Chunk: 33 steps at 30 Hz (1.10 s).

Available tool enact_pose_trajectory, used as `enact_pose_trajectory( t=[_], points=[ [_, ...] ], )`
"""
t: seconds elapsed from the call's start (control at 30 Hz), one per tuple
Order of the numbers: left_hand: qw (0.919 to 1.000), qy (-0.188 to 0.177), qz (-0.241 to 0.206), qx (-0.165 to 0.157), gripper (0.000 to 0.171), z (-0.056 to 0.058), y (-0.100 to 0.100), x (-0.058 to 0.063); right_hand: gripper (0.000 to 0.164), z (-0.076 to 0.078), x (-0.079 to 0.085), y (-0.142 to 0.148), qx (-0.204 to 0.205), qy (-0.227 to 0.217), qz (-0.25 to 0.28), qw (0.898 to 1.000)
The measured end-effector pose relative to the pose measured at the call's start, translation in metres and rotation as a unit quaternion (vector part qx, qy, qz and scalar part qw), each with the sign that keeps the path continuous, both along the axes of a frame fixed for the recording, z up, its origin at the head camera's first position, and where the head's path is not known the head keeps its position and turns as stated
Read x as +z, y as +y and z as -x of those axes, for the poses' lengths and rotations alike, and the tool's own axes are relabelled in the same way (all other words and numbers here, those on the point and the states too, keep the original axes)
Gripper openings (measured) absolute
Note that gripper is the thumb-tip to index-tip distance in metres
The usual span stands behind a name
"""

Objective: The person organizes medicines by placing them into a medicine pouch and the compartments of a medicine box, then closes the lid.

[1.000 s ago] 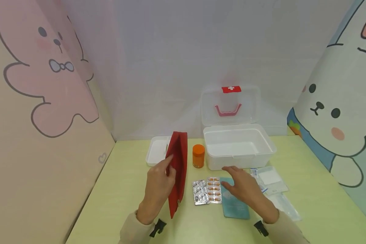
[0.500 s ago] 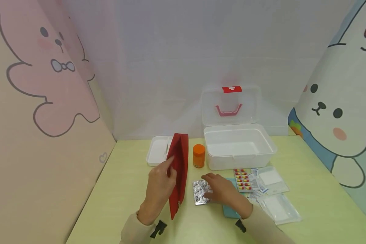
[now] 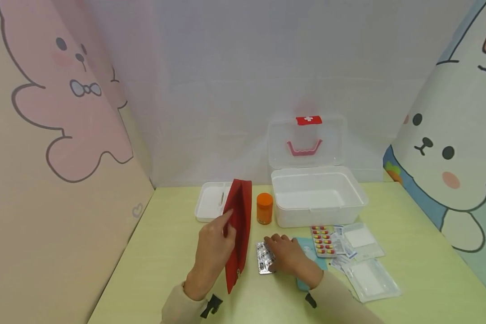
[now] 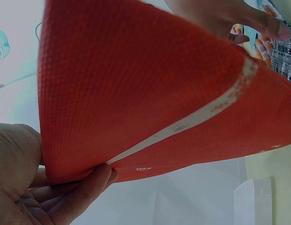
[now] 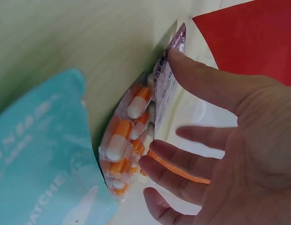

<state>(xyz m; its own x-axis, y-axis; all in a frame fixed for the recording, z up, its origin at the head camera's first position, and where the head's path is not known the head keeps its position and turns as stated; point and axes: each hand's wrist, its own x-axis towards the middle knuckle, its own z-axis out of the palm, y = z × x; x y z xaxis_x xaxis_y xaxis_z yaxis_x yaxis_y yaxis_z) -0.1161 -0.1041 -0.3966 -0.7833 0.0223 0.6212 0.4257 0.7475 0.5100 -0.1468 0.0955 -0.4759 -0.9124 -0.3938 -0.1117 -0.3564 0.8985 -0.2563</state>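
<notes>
My left hand (image 3: 215, 243) grips the edge of a red zippered pouch (image 3: 240, 234), which stands upright with its mouth apart. In the left wrist view the pouch's pale zipper strip shows above the fingertips (image 4: 101, 176). My right hand (image 3: 290, 255) is over two blister packs, fingers spread and slightly bent. Its thumb touches the silver-backed blister pack (image 5: 165, 84) in the right wrist view. Beside that lies a blister pack of orange-and-white capsules (image 5: 124, 140), mostly hidden by the hand in the head view. A teal patch packet (image 3: 306, 246) is partly under the right wrist.
An open white first-aid box (image 3: 291, 216) stands at the back, lid upright. Left of it are an orange bottle (image 3: 264, 210) and a shallow white tray (image 3: 208, 202). Right lie a red-and-yellow capsule pack (image 3: 323, 242), small sachets (image 3: 342, 247) and clear bags (image 3: 370, 279).
My right hand has moved left and down from above the teal packet to the blister packs, uncovering the red-and-yellow capsule pack. The left hand and pouch have stayed nearly still.
</notes>
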Motion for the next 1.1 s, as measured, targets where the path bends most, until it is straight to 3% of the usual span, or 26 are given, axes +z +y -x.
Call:
enact_pose_trajectory(
  t=[0.13,0.57,0.83,0.97,1.1],
  points=[
    [1.0,0.004,0.003,0.0,0.036,0.001,0.0,-0.002,0.084,0.003,-0.003,0.001,0.0,0.018,0.014,1.0],
    [1.0,0.003,0.004,0.004,0.036,-0.001,0.0,0.0,0.059,0.004,-0.003,0.004,-0.001,0.057,0.114,0.992],
    [1.0,-0.006,-0.001,0.006,0.036,0.0,0.001,-0.001,0.041,0.003,-0.002,0.009,-0.011,0.125,0.179,0.976],
    [1.0,-0.005,-0.002,0.003,0.036,0.0,0.002,0.0,0.04,-0.001,0.009,0.011,-0.031,0.142,0.203,0.968],
    [1.0,-0.005,-0.005,0.0,0.036,0.0,0.004,0.001,0.042,-0.007,0.027,0.015,-0.032,0.186,0.244,0.951]
  ],
)
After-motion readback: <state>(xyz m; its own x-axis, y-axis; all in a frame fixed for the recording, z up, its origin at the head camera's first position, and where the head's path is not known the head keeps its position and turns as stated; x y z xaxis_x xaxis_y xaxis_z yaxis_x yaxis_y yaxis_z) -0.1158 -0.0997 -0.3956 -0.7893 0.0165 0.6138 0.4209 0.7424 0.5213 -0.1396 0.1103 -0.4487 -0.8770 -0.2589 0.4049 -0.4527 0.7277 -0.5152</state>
